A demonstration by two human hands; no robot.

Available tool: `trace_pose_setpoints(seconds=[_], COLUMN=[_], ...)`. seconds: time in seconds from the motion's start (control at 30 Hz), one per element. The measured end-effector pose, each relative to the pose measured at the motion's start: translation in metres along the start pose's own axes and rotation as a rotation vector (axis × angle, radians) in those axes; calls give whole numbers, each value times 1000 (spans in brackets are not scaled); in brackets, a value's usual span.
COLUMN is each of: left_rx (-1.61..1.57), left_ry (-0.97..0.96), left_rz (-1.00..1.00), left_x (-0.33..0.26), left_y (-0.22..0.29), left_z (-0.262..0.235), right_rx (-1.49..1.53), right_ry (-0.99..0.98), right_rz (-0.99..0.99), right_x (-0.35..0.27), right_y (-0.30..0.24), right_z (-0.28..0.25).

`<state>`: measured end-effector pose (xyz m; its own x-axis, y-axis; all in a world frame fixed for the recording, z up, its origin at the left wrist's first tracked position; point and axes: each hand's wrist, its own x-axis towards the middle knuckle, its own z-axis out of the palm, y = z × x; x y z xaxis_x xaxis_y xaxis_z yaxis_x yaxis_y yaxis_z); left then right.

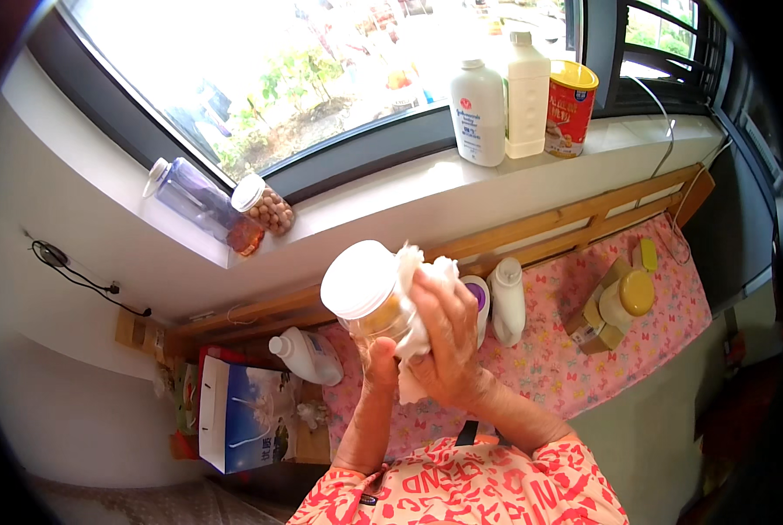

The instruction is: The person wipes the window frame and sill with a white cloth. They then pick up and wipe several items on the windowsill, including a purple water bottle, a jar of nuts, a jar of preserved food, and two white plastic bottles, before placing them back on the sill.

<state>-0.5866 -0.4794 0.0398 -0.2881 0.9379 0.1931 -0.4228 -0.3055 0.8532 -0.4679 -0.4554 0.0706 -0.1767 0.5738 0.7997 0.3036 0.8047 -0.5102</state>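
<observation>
One white-lidded clear jar (361,285) is held over the far left corner of a pink patterned cloth (575,376), gripped low by the left hand (377,363); the curled fingers of the right hand (448,341) clasp white tissue (409,265) against its side, blocking part of a purple-marked container (478,302). One white bottle (507,304) stands beside that container, another bottle (311,356) at the cloth's left edge; toward the right edge, a brown carton (600,335) and a yellow-lidded jar (628,296) sit together.

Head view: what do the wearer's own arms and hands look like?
Left hand and right hand: bare, no gloves visible; much of the left is hidden. Forearms bare too. Sleeves: peach with coral-red blotches and lettering, ending near the elbows.
</observation>
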Motion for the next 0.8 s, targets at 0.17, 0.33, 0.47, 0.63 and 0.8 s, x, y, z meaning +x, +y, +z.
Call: trace_pose_setpoints(seconds=[0.17, 0.33, 0.47, 0.63, 0.8], left_rx=[-33, -31, -32, -75, 119], left_ry=[-36, -27, -45, -10, 27], left_rz=[-7, 24, 37, 5, 220], left_x=[-1, 2, 5, 4, 28], left_y=[-6, -11, -20, -25, 2], left_z=[-9, -24, -34, -39, 7], right_rx=[628, 1177, 1152, 1040, 1046], right_ry=[-218, -557, -568, -405, -255], right_rz=[293, 708, 717, 762, 906], right_x=[31, 53, 34, -4, -24], right_y=[21, 36, 54, 66, 64], right_z=[-10, -10, 1, 20, 28])
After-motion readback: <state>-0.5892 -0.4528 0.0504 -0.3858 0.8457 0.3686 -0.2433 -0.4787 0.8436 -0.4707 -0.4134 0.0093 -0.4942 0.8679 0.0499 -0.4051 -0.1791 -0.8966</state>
